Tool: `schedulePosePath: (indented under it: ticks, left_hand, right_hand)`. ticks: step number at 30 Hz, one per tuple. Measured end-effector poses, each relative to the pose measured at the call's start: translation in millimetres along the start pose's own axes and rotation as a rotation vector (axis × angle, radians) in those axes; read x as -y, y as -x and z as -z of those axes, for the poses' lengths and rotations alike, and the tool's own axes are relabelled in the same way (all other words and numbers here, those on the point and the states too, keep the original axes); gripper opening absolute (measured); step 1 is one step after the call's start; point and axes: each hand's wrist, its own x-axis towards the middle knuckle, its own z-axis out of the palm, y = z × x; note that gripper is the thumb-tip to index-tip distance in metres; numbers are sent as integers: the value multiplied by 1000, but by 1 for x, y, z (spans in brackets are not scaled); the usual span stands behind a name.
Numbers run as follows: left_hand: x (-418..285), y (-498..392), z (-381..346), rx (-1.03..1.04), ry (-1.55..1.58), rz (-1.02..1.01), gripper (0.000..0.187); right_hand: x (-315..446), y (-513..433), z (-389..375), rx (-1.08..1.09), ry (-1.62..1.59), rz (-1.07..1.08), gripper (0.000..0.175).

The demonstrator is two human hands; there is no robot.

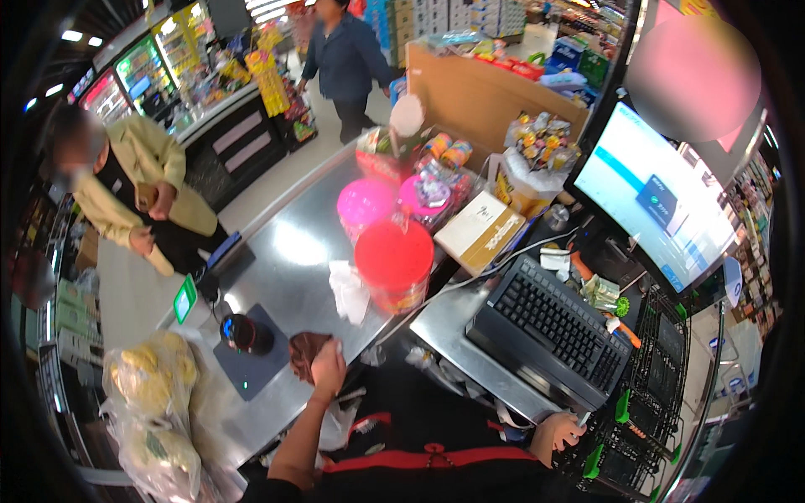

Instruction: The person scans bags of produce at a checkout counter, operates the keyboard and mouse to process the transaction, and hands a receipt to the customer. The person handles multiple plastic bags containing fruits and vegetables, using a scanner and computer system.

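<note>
My left hand (328, 371) grips a crumpled brown cloth (308, 356) at the near edge of the stainless steel counter (295, 276). Just left of the cloth, a dark cylindrical scanner (242, 333) with a blue glow stands on a dark grey mat (248, 382). My right hand (560, 432) is low beside the cash desk, below the black keyboard (553, 320). Its fingers are curled around a small pale object (583, 420), too small to name.
Clear plastic bags of yellow produce (154, 377) lie at the left. A red-lidded tub (394, 258), a pink-lidded tub (366, 204) and white tissue (349, 292) occupy the counter. A monitor (654, 195) rises behind the keyboard. Across the counter stands a person in a beige jacket (151, 157).
</note>
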Motion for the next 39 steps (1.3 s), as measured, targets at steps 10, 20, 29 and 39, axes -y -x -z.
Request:
schedulePosePath:
  ticks: [10, 20, 29, 39]
  left_hand:
    - [-103, -96, 77, 191, 1677, 829, 31]
    - [-188, -98, 130, 274, 1525, 491, 41]
    - [-220, -92, 142, 381, 1549, 398, 42]
    - [-240, -68, 137, 529, 1641, 632, 40]
  right_hand:
    - [-5, -22, -30, 96, 49, 240, 48]
    - [-25, -33, -16, 13, -111, 154, 53]
    - [72, 122, 167, 1733, -479, 280, 36]
    - [171, 271, 252, 2136, -691, 595, 13]
